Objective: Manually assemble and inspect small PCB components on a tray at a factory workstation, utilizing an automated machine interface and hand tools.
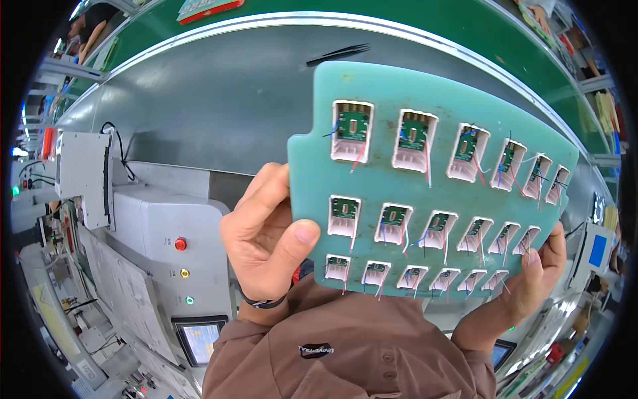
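Note:
A flat teal fixture board [389, 181] is held up, tilted, between my two hands. My left hand [269, 233] grips its left edge, thumb on the front face and fingers behind. At the lower right edge my right hand [537, 272] closes on it, thumb in front. Three rows of white plastic housings [351, 149] sit in the board's cut-outs. Inside each housing shows a small green circuit board [354, 126]. Thin red, white, blue and black wires [428, 156] stick out of the housings. The board's back is hidden.
Black tweezers [339, 54] lie on the grey work surface [212, 86] beyond the board. A grey machine [159, 226] with red, yellow and green buttons stands at left, a screen [201, 339] below it. A red and green box [207, 8] sits at the far edge. Other people work farther off.

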{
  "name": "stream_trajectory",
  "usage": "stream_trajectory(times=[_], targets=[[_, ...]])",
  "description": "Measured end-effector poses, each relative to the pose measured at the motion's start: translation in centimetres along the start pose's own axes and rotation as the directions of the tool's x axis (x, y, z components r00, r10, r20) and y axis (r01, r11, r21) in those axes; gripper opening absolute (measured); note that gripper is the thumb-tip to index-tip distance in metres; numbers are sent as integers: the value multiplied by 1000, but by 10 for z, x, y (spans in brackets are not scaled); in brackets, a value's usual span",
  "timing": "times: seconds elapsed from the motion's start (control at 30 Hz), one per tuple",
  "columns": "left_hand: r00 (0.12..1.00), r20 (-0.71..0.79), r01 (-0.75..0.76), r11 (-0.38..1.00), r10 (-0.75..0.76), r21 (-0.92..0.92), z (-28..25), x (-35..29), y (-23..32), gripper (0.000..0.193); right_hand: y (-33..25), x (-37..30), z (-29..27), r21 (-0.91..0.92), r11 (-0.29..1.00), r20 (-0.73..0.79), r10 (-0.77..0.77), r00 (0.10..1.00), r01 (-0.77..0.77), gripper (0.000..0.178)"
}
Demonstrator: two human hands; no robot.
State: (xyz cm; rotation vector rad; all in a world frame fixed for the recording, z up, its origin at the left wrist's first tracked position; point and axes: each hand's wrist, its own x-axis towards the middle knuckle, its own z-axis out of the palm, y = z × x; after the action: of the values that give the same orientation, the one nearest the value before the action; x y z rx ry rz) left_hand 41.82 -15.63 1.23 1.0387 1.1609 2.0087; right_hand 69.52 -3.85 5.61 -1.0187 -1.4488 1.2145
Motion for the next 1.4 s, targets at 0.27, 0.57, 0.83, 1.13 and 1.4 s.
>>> stream_trajectory(times=[0.27,0.57,0.83,1.13,1.4], targets=[[998,-41,49,999,-49,10,4,1,-3,51,-10,-2,3,-30,1000,-14,-7,1000,6,45],[996,-36,78,997,-77,28,1,3,-8,55,-13,-3,4,-52,998,-36,-33,999,32,45],[996,-6,92,996,-92,6,-7,2,-16,60,-20,-2,11,-18,999,-1,-29,1000,29,45],[989,-61,133,990,-135,-42,-3,2,-20,58,-25,-1,15,-29,1000,16,9,1000,-8,41],[991,-6,136,986,-137,-96,-9,1,-22,53,-26,1,15,-23,1000,20,12,1000,-12,41]])
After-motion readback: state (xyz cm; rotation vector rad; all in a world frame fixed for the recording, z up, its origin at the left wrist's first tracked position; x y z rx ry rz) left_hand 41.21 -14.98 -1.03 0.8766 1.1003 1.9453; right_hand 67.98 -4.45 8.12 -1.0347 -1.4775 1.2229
